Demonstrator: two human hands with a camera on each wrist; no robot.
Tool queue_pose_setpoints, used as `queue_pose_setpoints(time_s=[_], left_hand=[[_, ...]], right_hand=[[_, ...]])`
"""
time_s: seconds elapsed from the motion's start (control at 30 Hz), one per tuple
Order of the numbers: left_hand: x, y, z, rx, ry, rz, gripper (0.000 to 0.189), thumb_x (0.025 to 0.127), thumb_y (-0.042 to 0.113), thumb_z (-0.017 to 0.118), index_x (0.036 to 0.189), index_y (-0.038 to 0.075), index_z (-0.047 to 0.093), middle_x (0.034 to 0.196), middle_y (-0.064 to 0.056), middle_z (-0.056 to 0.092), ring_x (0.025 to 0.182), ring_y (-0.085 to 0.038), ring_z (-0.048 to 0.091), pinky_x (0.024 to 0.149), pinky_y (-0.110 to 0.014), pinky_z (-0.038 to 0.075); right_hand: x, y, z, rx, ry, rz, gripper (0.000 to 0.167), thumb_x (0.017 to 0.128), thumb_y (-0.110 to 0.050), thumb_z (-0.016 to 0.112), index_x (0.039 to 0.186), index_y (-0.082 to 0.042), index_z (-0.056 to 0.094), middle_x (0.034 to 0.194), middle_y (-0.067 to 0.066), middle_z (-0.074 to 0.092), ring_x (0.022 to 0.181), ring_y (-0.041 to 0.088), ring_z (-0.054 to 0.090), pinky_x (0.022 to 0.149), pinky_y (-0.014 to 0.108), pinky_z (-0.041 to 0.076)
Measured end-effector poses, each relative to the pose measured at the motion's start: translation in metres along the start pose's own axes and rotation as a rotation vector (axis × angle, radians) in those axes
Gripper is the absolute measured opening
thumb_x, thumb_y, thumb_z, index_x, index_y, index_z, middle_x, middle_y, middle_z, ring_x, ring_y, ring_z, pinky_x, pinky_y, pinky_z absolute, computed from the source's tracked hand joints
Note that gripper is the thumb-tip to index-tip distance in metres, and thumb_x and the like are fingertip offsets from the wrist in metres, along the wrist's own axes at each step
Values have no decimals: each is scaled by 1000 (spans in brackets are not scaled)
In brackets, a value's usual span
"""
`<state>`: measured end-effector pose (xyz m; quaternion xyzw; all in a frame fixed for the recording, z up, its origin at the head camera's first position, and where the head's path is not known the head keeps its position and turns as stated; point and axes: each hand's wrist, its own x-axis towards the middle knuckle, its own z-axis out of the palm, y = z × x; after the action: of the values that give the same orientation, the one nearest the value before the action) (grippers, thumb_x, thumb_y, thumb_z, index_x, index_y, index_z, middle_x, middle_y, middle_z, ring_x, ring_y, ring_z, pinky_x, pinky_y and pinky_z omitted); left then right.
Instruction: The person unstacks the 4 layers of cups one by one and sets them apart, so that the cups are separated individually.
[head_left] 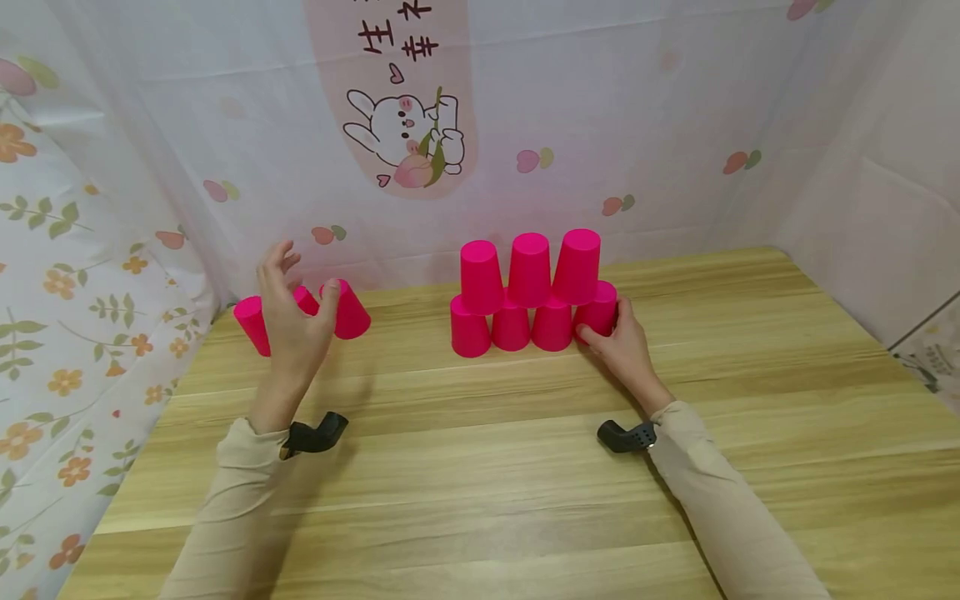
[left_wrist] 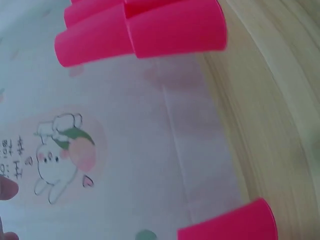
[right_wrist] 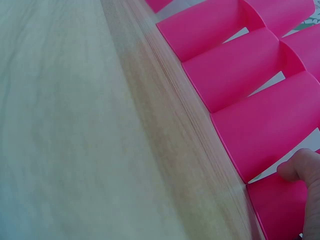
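Mostly between the hands [head_left: 300, 333] [head_left: 626, 346] stand 7 stacked pink cups [head_left: 530, 273].

Head view looks from up high and farthest back, facing forward and down, so it gets my left hand [head_left: 296, 337], right hand [head_left: 624, 346], the table [head_left: 480, 475] and the backdrop [head_left: 660, 92]. Left wrist view's turned on its side facing that backdrop, sharing the rabbit print [head_left: 408, 137] and cup stack [head_left: 530, 273] with the head one. Right wrist view's tipped sideways too, low and super close to that stack.
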<state>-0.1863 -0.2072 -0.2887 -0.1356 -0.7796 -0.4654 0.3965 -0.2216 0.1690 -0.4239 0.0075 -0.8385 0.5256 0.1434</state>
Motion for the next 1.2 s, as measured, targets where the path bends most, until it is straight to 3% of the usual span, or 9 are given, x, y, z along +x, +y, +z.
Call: queue_pose_setpoints(time_s=[0.17, 0.3, 0.43, 0.73, 1.0, 1.2], left_hand=[[1, 4, 12, -37, -47, 83, 51, 80, -6, 59, 126, -12, 40, 128, -22, 43, 117, -27, 44, 92, -35, 42], [3, -9, 20, -58, -68, 111, 50, 81, -2, 60, 127, -7, 42, 129, -16, 46, 116, -23, 46, 90, -38, 44], [4, -20, 30, -74, -127, 87, 51, 83, 6, 63, 129, -1, 43, 130, -11, 47, 115, -21, 47, 92, -41, 44], [-2, -15, 63, -45, -302, 42, 59, 82, 15, 68, 132, 0, 42, 131, -13, 47, 115, -28, 47, 93, -45, 41], [-6, -10, 95, -107, -454, -137, 69, 81, 25, 70, 137, 7, 35, 138, -9, 38, 124, -27, 39, 98, -45, 36], [-7, -10, 111, -188, -504, -235, 73, 81, 27, 69, 140, 9, 30, 142, -8, 34, 127, -27, 37, 100, -46, 35]], right_hand=[[0, 1, 0, 10, 2, 2, 60, 82, -14, 66, 129, 1, 34, 118, 21, 50, 103, 35, 51, 87, 46, 43], [1, 0, 0, 14, 0, 0, 59, 81, -14, 66, 129, 1, 35, 117, 21, 50, 103, 35, 51, 86, 45, 44], [1, -1, 0, 7, 4, -3, 58, 81, -14, 66, 128, 1, 35, 117, 21, 51, 103, 35, 52, 87, 45, 44], [-1, 0, 0, 11, 0, -4, 59, 82, -13, 65, 130, 1, 34, 119, 21, 50, 103, 35, 51, 87, 46, 44], [-1, 1, 1, 23, -1, -5, 59, 82, -13, 65, 129, 2, 34, 119, 21, 49, 104, 36, 51, 88, 47, 44], [0, 1, 1, 31, -2, -9, 58, 81, -13, 66, 128, 1, 35, 118, 20, 50, 103, 35, 52, 87, 46, 44]])
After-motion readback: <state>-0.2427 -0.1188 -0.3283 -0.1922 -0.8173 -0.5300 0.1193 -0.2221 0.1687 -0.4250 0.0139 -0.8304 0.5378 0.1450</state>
